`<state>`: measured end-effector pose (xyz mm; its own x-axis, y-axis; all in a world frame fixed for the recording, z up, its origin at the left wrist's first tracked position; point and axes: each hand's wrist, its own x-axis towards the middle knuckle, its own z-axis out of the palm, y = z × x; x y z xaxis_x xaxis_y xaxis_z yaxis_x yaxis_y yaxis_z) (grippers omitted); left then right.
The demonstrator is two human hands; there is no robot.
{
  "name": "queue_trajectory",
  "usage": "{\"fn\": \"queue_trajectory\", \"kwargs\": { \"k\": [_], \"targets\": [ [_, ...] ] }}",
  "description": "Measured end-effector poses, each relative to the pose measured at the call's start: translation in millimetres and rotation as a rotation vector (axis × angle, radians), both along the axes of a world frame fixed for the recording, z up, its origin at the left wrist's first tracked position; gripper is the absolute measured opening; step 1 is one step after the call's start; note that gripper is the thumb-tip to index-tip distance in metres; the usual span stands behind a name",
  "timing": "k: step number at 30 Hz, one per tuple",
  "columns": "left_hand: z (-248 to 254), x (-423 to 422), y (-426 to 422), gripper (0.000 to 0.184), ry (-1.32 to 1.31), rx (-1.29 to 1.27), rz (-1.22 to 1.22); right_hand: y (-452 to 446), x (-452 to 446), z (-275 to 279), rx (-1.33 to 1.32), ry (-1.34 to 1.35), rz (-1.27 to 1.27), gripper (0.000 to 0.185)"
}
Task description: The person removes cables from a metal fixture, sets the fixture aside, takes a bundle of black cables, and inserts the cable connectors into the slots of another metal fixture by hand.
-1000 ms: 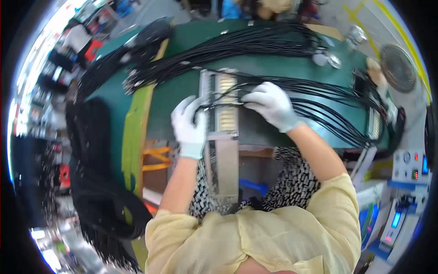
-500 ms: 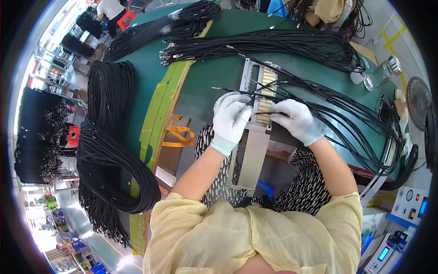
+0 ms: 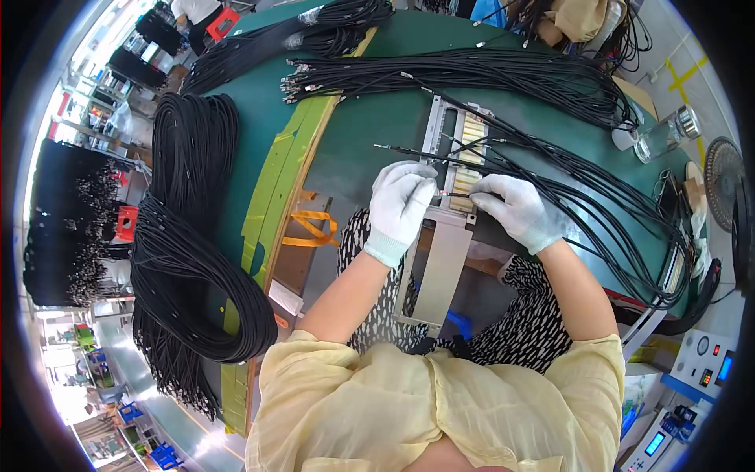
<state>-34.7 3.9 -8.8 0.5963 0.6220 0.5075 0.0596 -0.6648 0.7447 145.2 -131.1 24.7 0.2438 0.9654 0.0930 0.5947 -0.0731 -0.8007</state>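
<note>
Both my hands wear white gloves. My right hand (image 3: 515,211) pinches a thin black cable (image 3: 456,194) near its end, over the near end of a metal fixture (image 3: 432,141) with a row of pale yellow blocks (image 3: 470,149). My left hand (image 3: 401,204) is closed at the cable's tip, just left of the fixture, thumb against fingers. The tip itself is mostly hidden by the glove. Several other black cables (image 3: 566,161) run across the fixture and off to the right; one metal-tipped end (image 3: 381,146) lies beyond my left hand.
A large cable bundle (image 3: 448,72) lies along the far side of the green table (image 3: 370,126). Coiled cables (image 3: 193,149) hang at the left by a yellow-green taped edge (image 3: 271,185). A glass jar (image 3: 668,134) and fan (image 3: 722,173) stand right. A person (image 3: 197,12) sits far left.
The view has shifted slightly, with the table and fixture sitting a little to the right. My hands keep nearly the same pose, and the cable between them shows a little more.
</note>
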Motion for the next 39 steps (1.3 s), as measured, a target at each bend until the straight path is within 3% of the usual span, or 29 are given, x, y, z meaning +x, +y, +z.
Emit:
{"fn": "queue_trajectory", "kwargs": {
  "k": [11,17,21,25,27,32,39],
  "targets": [
    [2,-4,0,0.013,0.009,-0.016,-0.06,-1,-5,11,-0.141,0.285,-0.02,0.015],
    [0,-6,0,0.022,0.014,-0.276,-0.182,0,-1,3,-0.135,0.141,0.067,0.015],
    [-1,-7,1,0.023,0.012,-0.27,-0.183,-2,0,1,-0.106,0.138,0.073,0.016],
    [0,-8,-1,0.009,-0.001,-0.131,-0.071,-4,-3,4,0.028,0.018,0.062,0.016],
    [-1,-15,-2,0.01,0.059,-0.061,-0.062,-4,-6,6,0.144,-0.221,0.047,0.015],
    [3,-27,-1,0.012,0.158,0.085,0.052,-4,-12,6,0.185,-0.256,0.04,0.011],
    [1,-25,-1,0.017,0.182,0.055,0.085,2,-12,-5,0.235,-0.461,0.018,0.009]
  ]
}}
